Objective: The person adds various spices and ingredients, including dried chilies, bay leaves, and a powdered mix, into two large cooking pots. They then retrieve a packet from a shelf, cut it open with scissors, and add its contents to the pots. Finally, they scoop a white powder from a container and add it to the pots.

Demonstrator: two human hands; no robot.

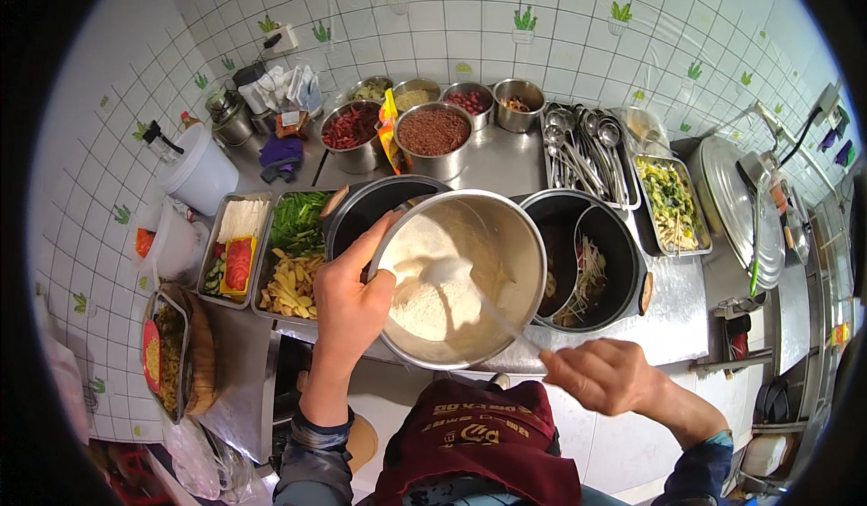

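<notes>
My left hand [355, 297] grips the rim of a deep stainless steel pot [521, 248], thumb over the edge, and the pot tilts towards me. Inside lies a pale, flour-like powder [433, 309]. My right hand [596, 376] holds the handle of a metal spoon or ladle [504, 319]; its blurred head is in the powder. Behind the steel pot and partly hidden by it stands a black pot [366, 211] with a wooden handle. To the right, a black divided pot [623, 262] holds dark contents and pale shreds around a curved metal divider.
Left are trays of chopped greens [298, 218], sliced ginger-like pieces [291, 286] and sliced vegetables [237, 265]. Behind stand steel pots of dried red chillies [351, 126] and reddish granules [433, 133]. Right of these lie a tray of ladles [589, 140], a vegetable tray [667, 197] and a large lidded pot [735, 208].
</notes>
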